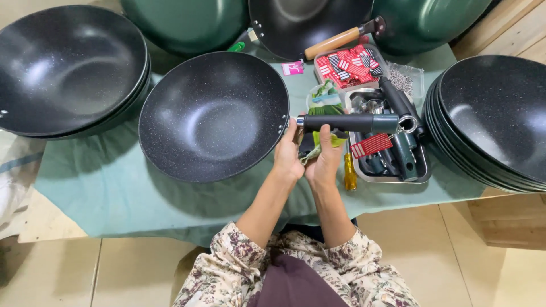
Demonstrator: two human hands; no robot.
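Observation:
A black speckled wok (214, 115) rests on the green cloth (114, 187) in front of me. A dark handle (352, 123) with a metal ring and a red tag (371, 145) hanging at its far end lies against the wok's right rim. My left hand (287, 153) holds the wok's rim where the handle joins it. My right hand (325, 158) grips the handle from below, thumb up on it. A yellow-handled screwdriver (350, 172) lies just right of my right hand.
A metal tray (422, 170) of dark handles sits to the right, with a box of red tags (348, 65) behind it. Stacks of woks stand at the left (65, 68) and right (495, 119). More woks, one with a wooden handle (333, 42), line the back.

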